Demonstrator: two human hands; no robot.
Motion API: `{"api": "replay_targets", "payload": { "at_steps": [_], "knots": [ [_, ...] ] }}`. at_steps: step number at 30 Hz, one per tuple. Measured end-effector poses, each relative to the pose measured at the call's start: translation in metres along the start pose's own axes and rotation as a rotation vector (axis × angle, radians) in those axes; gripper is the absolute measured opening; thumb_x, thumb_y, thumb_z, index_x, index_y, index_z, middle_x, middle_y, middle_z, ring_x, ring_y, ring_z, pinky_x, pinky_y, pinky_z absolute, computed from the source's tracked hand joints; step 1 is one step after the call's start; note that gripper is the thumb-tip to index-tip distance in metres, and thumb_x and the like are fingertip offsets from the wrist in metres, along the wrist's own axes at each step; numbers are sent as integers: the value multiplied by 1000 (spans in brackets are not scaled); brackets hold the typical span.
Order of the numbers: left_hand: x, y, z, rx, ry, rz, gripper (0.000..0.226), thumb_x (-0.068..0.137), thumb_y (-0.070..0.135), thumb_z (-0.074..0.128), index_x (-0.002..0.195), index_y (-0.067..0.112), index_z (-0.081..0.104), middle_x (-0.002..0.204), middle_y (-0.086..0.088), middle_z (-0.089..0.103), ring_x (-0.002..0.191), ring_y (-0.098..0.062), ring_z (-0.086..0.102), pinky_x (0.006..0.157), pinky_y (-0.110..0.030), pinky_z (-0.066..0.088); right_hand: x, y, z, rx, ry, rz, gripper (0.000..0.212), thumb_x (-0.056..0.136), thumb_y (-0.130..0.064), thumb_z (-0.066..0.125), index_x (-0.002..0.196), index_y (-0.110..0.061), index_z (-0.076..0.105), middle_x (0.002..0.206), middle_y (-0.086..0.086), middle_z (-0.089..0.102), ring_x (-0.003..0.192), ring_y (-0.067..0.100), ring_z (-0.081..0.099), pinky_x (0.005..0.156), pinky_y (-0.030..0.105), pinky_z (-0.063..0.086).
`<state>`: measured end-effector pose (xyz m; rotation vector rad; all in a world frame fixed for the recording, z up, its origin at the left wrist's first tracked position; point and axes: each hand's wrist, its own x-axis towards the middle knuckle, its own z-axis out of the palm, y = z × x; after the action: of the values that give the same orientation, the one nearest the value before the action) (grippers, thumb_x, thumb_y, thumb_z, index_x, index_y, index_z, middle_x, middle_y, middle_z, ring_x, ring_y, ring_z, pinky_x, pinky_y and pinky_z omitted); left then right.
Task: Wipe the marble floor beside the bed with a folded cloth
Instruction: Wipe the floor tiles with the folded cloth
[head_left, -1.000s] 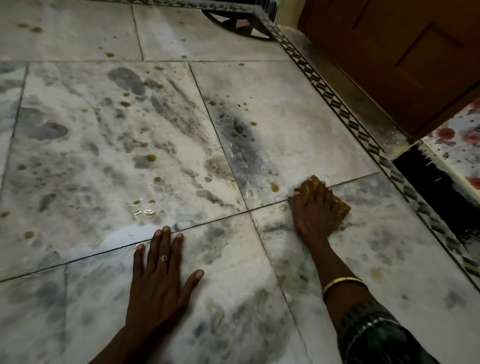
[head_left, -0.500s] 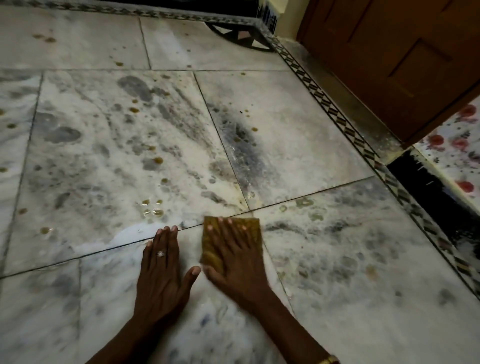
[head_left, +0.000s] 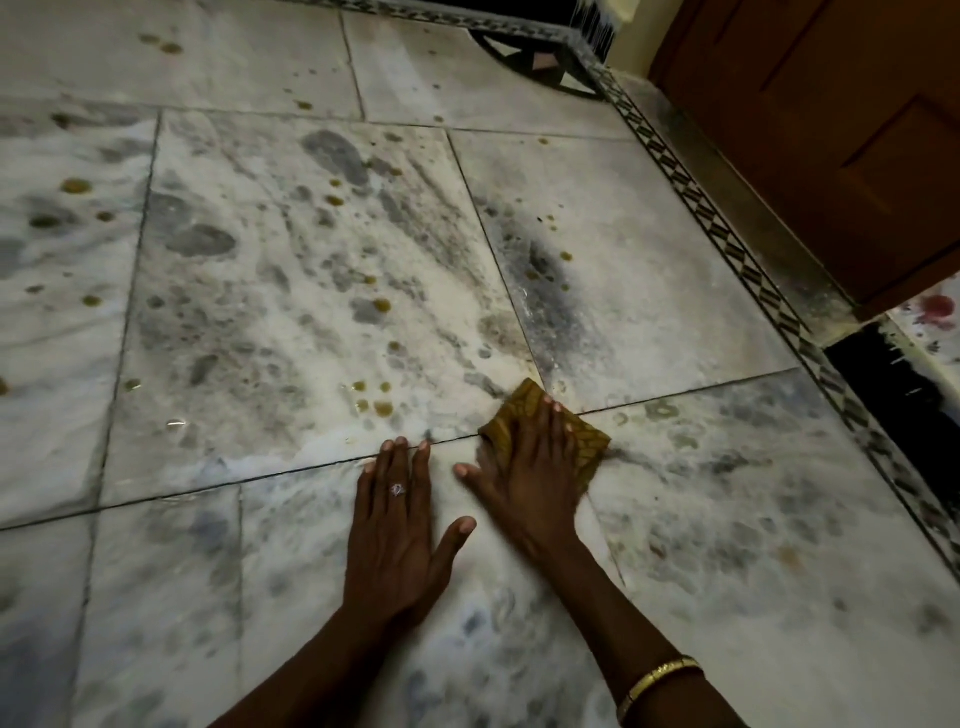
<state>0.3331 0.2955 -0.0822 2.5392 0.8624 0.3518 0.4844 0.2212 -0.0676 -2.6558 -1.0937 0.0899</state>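
Note:
The marble floor (head_left: 270, 291) is white with grey veins, dark smudges and several small yellow-brown drops. A folded mustard-yellow patterned cloth (head_left: 589, 441) lies on a tile joint near the middle. My right hand (head_left: 524, 473) presses flat on the cloth with straight, spread fingers and covers most of it. My left hand (head_left: 400, 525), wearing a ring, rests flat on the floor just left of it, fingers straight and thumb spread toward the right hand.
A patterned black-and-white border strip (head_left: 727, 244) runs along the right. Beyond it stand a brown wooden panel (head_left: 831, 130) and a floral-printed bed cover (head_left: 930, 317) above a dark gap (head_left: 893, 395). A cluster of yellow drops (head_left: 374, 400) lies left of the cloth.
My right hand swept the cloth from the right toward the left hand, and has now slid it back a little to the right and forward. The left hand stayed planted.

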Motion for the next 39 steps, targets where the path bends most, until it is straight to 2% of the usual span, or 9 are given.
{"api": "replay_targets", "payload": {
  "at_steps": [7,10,12,15,19,24,28,32,39],
  "knots": [
    [2,0,-8,-92,-14,-34,82,95,67,19,150,7,30,157,-13,26,146,-26,24,118,-40,14,-19,13,-2,-17,-3,-192,78,90,-70,25,147,-17,24,156,18,19,144,30,10,114,43,8],
    [1,-10,-17,-109,-51,-29,82,95,68,19,149,8,33,154,-11,34,144,-26,30,116,-38,17,-27,13,-3,-212,100,-238,57,101,-48,23,135,-5,39,132,28,51,126,40,37,100,48,38],
    [-4,-35,-27,-60,-77,-23,82,95,68,19,147,7,36,153,-13,37,144,-28,30,114,-41,19,-23,11,-5,-330,122,-275,41,92,-22,50,125,3,47,114,31,62,106,45,58,77,49,56],
    [-16,-80,-43,71,-89,44,81,95,66,20,145,5,39,153,-15,36,146,-26,22,114,-45,20,-10,-1,-13,-474,-30,-191,51,67,-9,82,109,11,61,92,33,66,78,47,66,59,48,57],
    [-26,-95,-53,75,-31,29,81,95,65,25,147,3,35,156,-16,29,148,-26,18,117,-46,18,-3,-30,-11,-500,-40,-206,27,77,-8,58,96,12,59,65,30,62,50,41,60,41,40,52],
    [-29,-114,-59,80,69,-108,82,95,66,21,148,3,31,158,-17,24,148,-29,18,118,-47,14,-35,-82,9,-507,-131,-348,44,65,-7,70,105,5,57,80,32,64,61,44,63,51,41,55],
    [-33,-124,-62,104,84,-166,74,100,57,16,145,2,36,155,-18,31,146,-28,21,119,-45,13,-42,-144,-16,-296,-134,-545,38,63,-22,76,96,-3,71,80,16,68,67,29,68,57,27,53],
    [-41,-129,-70,53,167,-281,69,102,50,10,147,2,33,155,-16,30,146,-24,17,120,-35,5,-28,-162,-48,521,-421,-285,45,84,-31,53,126,-17,58,105,-4,69,98,7,64,84,10,43],
    [-63,-143,-81,120,154,-350,72,100,56,11,150,7,27,158,-12,24,149,-11,5,119,-31,2,11,-128,-78,1316,-595,157,23,88,-13,63,111,-14,66,106,7,73,97,23,69,84,35,55]
  ]
}}
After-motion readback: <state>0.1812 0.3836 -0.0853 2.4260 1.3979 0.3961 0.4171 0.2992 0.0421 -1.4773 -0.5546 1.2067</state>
